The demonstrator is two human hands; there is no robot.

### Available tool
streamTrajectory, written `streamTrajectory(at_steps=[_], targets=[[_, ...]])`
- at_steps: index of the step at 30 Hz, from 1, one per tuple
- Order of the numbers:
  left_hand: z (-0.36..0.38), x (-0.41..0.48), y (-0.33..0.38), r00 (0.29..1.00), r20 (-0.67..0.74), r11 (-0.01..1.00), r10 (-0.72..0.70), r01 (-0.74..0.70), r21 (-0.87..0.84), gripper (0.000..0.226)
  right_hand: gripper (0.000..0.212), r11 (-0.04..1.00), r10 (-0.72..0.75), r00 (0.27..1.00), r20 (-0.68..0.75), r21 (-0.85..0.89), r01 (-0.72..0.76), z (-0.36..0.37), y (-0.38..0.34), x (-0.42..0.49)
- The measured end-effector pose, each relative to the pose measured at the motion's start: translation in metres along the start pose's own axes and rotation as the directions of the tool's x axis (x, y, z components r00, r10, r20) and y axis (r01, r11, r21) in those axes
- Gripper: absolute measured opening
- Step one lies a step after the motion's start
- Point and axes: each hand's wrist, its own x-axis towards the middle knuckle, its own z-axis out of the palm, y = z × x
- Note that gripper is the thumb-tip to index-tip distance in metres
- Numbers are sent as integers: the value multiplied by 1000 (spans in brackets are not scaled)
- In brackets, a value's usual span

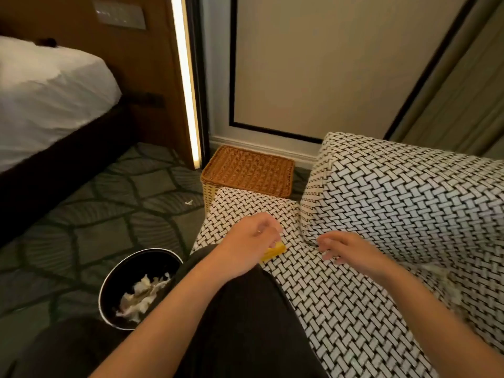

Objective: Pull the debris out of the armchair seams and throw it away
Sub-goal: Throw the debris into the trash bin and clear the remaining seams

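Observation:
The armchair (pixel 354 309) wears a black-and-white woven pattern; its seat runs from the middle to the lower right and its backrest (pixel 409 197) rises at the right. My left hand (pixel 251 236) hovers over the seat's left part with fingers curled round a small yellow scrap (pixel 274 252). My right hand (pixel 351 252) lies close to the seam between seat and backrest, fingers loosely spread and holding nothing. A black round bin (pixel 109 290) with crumpled white paper inside stands on the floor at the lower left. Pale fluff (pixel 447 279) sits in the seam at the right.
A wicker basket (pixel 248 167) stands on the floor behind the chair's arm. A bed with white sheets (pixel 49 94) fills the upper left. Patterned green carpet (pixel 109 214) holds a small white scrap (pixel 188 202). My dark-clothed leg (pixel 245 323) rests against the seat.

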Motion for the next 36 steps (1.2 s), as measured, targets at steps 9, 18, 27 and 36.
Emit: streamTrajectory(at_steps=[9, 18, 27, 36], targets=[[132, 38, -19, 982, 168, 995, -91, 85, 43, 16, 33, 943, 284, 844, -455, -25, -331, -14, 129, -36], [189, 64, -40, 990, 67, 992, -123, 122, 21, 12, 51, 914, 289, 633, -719, 9, -406, -9, 181, -14], [205, 87, -56, 990, 71, 992, -119, 121, -25, 18, 49, 734, 488, 512, -706, 15, -679, -49, 182, 34], [213, 105, -61, 988, 68, 990, -137, 136, 22, 18, 61, 608, 559, 482, -675, -62, -791, -61, 177, 60]])
